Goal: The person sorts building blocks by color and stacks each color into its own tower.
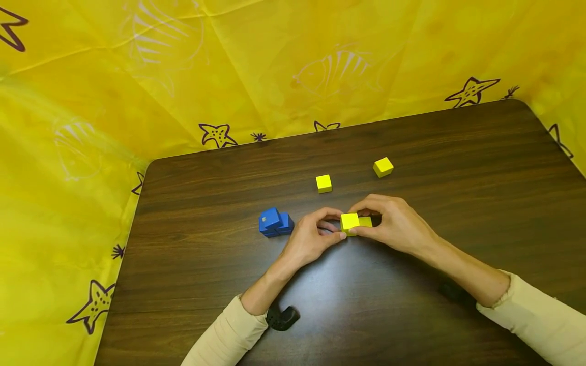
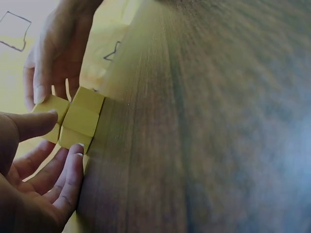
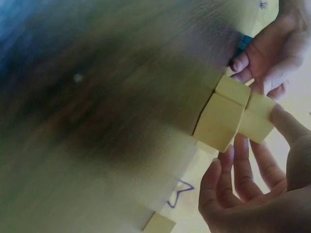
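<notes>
Small yellow blocks (image 1: 350,222) stand together on the table between both hands, with a second level on the lower row. My right hand (image 1: 400,223) pinches an upper yellow block (image 3: 256,125) between thumb and fingers. From the other side, my left hand (image 1: 308,238) grips the group. In the left wrist view its thumb lies against an upper block (image 2: 54,105), and its fingertips touch the end of the lower row (image 2: 81,120). Just left of that hand is a pile of blue blocks (image 1: 276,223), its top one set askew. The hands partly hide the yellow group.
Two loose yellow blocks lie behind the hands, one nearer the middle (image 1: 323,184) and one farther right (image 1: 383,167). A dark curved object (image 1: 283,318) is by the left sleeve. The brown wooden table (image 1: 206,284) backs onto a yellow patterned cloth (image 1: 256,66).
</notes>
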